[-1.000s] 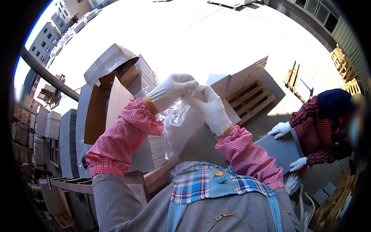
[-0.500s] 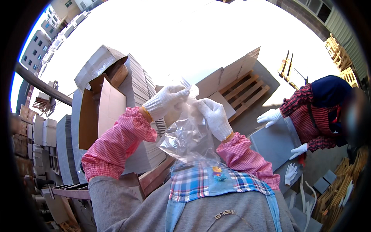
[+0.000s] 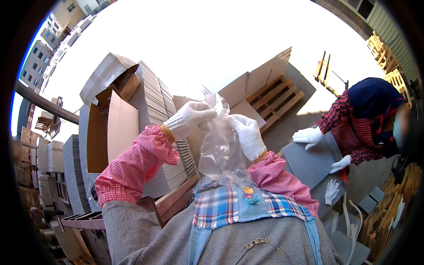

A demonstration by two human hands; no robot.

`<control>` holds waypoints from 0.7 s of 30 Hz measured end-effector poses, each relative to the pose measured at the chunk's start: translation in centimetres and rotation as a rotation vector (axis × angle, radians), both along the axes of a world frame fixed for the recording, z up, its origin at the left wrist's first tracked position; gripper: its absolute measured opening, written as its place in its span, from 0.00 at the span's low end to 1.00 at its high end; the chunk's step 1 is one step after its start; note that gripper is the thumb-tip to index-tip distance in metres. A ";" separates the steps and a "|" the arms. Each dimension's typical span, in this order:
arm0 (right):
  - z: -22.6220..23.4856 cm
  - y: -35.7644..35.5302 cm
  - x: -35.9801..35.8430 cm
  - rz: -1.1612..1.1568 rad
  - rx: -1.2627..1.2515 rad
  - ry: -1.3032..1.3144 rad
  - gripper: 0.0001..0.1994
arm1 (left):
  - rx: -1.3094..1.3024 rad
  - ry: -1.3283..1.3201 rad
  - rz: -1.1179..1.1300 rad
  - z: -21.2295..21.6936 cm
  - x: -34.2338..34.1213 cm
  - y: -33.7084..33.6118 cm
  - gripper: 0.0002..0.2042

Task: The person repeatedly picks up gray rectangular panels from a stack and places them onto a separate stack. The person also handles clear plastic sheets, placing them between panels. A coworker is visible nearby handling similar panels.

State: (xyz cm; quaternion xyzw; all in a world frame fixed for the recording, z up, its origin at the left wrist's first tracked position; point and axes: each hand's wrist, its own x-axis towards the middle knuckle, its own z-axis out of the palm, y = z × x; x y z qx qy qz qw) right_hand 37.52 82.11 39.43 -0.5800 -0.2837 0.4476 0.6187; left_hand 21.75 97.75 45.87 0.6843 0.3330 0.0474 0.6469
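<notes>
1. centrally, a clear plastic bag [image 3: 223, 152] hung between the wearer's two hands, in front of the chest; its gathered neck rose beside the fingers, and its lower end lay against a blue plaid apron bib [image 3: 216, 205].
2. the left hand [image 3: 190, 119], in a white knitted glove, met the bag at the left side of the neck; thumb and fingers were drawn together, pinching the film.
3. the right hand [image 3: 248, 136], gloved alike, met the opposite side; thumb and fingers pinched the film near the left fingertips, though the exact contact was partly hidden.
4. pink checked sleeves [image 3: 137, 163] covered both forearms.
5. to the left stood an open cardboard box [image 3: 123, 130], one flap raised, just beside a tall stack of pale sheets [image 3: 152, 95].
6. beyond the right hand, a slatted wooden pallet [image 3: 277, 102] lay on the ground, with pale boards [image 3: 260, 79] upright along its far side.
7. at the right, a co-worker in a dark blue cap [image 3: 375, 96] leaned over a grey panel [image 3: 307, 161], one white-gloved hand [image 3: 309, 136] at its upper edge with fingers extended, the other gloved hand [image 3: 340, 164] at its right edge.
8. below the panel lay a loose white glove [image 3: 331, 191]; farther right, thin wooden strips [image 3: 393, 207] were heaped.
</notes>
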 end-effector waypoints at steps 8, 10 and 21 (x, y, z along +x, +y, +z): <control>-4.5 -1.4 2.9 -0.208 -0.068 0.132 0.12 | -0.214 -0.254 0.235 -0.6 -3.6 3.3 0.09; -8.1 -2.6 4.2 -0.251 -0.131 0.061 0.12 | -0.301 -0.421 0.465 -0.4 -5.8 5.4 0.08; -20.2 -12.6 5.2 -0.466 -0.401 0.166 0.07 | 1.108 0.307 1.449 4.5 -39.6 17.5 0.17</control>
